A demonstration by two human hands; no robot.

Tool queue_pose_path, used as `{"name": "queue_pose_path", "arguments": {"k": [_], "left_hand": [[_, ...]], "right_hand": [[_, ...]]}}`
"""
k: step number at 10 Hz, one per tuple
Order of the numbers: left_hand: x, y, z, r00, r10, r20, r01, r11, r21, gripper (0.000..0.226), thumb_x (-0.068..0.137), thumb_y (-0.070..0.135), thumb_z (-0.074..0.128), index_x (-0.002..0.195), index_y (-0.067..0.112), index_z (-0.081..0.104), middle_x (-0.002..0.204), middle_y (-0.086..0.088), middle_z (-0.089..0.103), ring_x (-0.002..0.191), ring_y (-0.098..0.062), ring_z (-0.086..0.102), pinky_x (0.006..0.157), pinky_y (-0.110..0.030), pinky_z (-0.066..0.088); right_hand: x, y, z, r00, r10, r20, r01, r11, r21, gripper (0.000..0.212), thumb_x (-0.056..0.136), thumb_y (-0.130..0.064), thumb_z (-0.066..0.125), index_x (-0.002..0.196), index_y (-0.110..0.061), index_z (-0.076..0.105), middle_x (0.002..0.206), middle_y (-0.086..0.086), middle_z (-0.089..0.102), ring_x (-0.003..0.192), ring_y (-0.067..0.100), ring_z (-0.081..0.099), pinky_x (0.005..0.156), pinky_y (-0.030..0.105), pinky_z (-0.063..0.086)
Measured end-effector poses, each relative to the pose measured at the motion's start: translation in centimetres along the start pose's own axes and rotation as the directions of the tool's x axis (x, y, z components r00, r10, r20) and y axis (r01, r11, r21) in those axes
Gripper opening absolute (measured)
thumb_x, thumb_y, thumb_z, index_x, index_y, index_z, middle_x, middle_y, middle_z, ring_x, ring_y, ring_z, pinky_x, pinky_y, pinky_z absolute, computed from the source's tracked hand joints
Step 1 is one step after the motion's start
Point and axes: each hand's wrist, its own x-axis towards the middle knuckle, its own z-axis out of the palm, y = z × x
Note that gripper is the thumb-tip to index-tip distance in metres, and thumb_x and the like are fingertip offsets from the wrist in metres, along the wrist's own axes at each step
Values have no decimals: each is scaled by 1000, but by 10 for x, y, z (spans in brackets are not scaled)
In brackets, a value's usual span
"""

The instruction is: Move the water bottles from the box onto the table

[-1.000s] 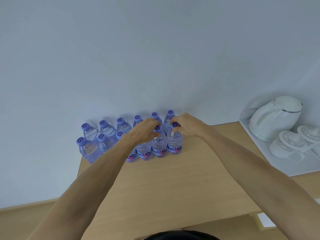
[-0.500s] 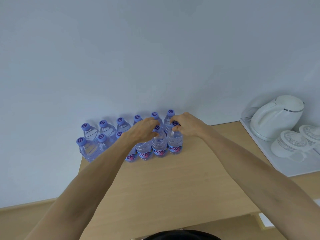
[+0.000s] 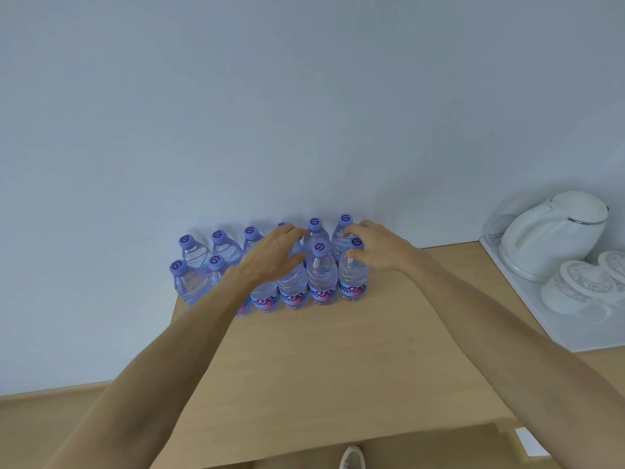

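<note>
1. Left hand (image 3: 270, 257): extended forward over the front row of water bottles (image 3: 294, 282). The fingers are spread and nearly straight, palm down. It grips nothing. Whether the fingertips touch a cap beneath them cannot be determined.

2. Right hand (image 3: 375, 248): extended forward at the right end of the bottle group. The fingers are loosely relaxed. The thumb lies against the neck of the rightmost front bottle (image 3: 353, 279), just below its purple cap. The fingers reach toward the rear bottle behind it. No closed grip around either bottle is visible.

3. Water bottles: standing upright in two rows at the far edge of the table (image 3: 338, 360), against the wall (image 3: 304, 113). All carry purple caps and coloured labels. The bottles stand touching or just beside one another. The leftmost ones stand at the table's left corner.

4. Box: not in view.

5. Table: light wood surface. Both forearms cross it from the near edge.

6. Tray (image 3: 554, 330): white, at the right side of the table, well apart from the bottles. It carries a white kettle (image 3: 551, 231) and white lidded cups (image 3: 575, 292) in front of the kettle.

7. Floor: a shoe tip (image 3: 351, 458) shows below the table's near edge.
</note>
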Motion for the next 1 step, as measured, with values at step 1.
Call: {"name": "queue_pose_path", "arguments": {"k": [1], "left_hand": [[-19,-10,-11,991,-45,-125,34,996,-85,36,93,22,60,127,13,55,119,-4,57,103,-20,56,84,-30,45]], "right_hand": [[-6,-12,4,988,-40,-149,36,999,-27,45,91,-35,59,133,-24,48,126,3,46,117,22,41,91,38,43]]}}
